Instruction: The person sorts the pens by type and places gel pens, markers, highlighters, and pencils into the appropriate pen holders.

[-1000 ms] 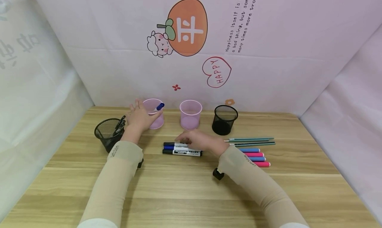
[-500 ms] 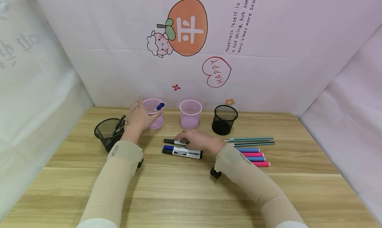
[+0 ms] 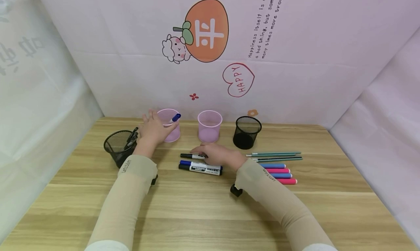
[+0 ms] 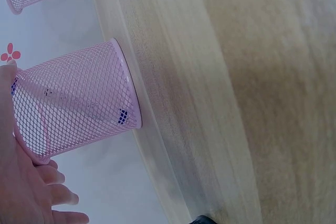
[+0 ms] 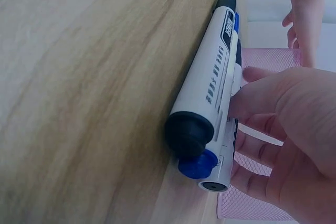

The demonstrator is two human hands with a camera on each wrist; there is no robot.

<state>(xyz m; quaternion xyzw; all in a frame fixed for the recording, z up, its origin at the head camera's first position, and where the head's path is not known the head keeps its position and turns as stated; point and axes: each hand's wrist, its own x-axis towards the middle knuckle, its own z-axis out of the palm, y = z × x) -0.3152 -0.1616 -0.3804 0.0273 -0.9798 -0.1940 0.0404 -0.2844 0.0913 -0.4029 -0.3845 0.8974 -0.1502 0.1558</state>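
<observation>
My left hand (image 3: 152,130) holds a pink mesh pen cup (image 3: 172,135) at its rim, thumb on one side and fingers on the other. Inside that cup leans a blue-capped marker (image 3: 176,117), also visible through the mesh in the left wrist view. My right hand (image 3: 217,154) pinches a black-capped whiteboard marker (image 3: 186,155) low over the table, its barrel partly hidden by the fingers. Just in front lie a blue-capped marker (image 3: 185,162) and another black-capped marker (image 3: 206,169), side by side. In the right wrist view, thumb and fingers (image 5: 254,148) meet the farthest marker.
A second pink mesh cup (image 3: 209,133) and a black mesh cup (image 3: 247,138) stand along the back. Another black mesh cup (image 3: 119,152), holding black pens (image 3: 132,137), is at left. Thin teal-and-black sticks (image 3: 279,154) and blue and pink pens (image 3: 279,170) lie at right.
My right hand has drawn the far black-capped marker slightly away from the other two, toward the back, opening a gap. My left hand stays on the pink cup.
</observation>
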